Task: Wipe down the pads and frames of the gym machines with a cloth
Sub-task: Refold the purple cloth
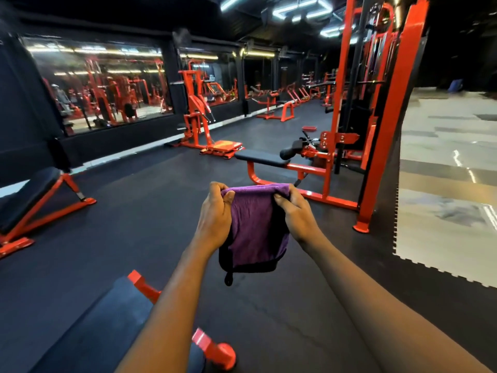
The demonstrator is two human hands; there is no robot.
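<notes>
Left hand [215, 211] and right hand [295, 211] each grip 1 end of the purple cloth's [255, 227] top fold, the cloth hanging limp in mid-air over the floor; judged light, soft, non-slip, best bunched at that fold; nearest bench pad [102, 332] sits below-left.

Dark rubber floor [150, 211]; pale interlocking tiles [443, 184] at right; black wall [16, 103] with long mirrors [102, 87] at left; bright strip lights [301, 9] on black ceiling [134, 6].
</notes>
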